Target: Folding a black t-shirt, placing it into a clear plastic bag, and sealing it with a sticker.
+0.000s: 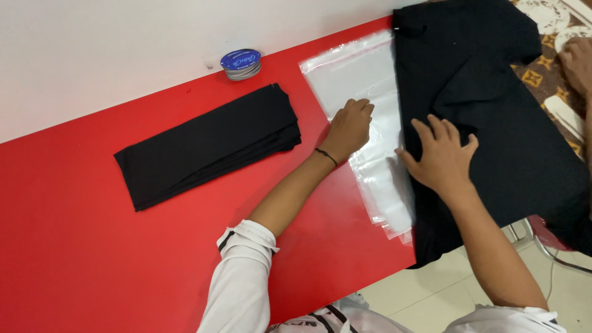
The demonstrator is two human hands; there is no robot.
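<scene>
My left hand (349, 126) rests with curled fingers on a stack of clear plastic bags (361, 86) lying on the red table (92, 234). My right hand (441, 157) lies flat, fingers spread, on a large black garment (505, 123) at the table's right end, just beside the bags' right edge. A thin dark band circles my left wrist. The garment covers the bags' right side.
A folded pile of black cloth (209, 145) lies left of the bags. A small round blue-topped tin (241, 63) stands by the white wall. Another person's hand (578, 61) shows at the far right over a patterned surface. The garment hangs over the table's near edge.
</scene>
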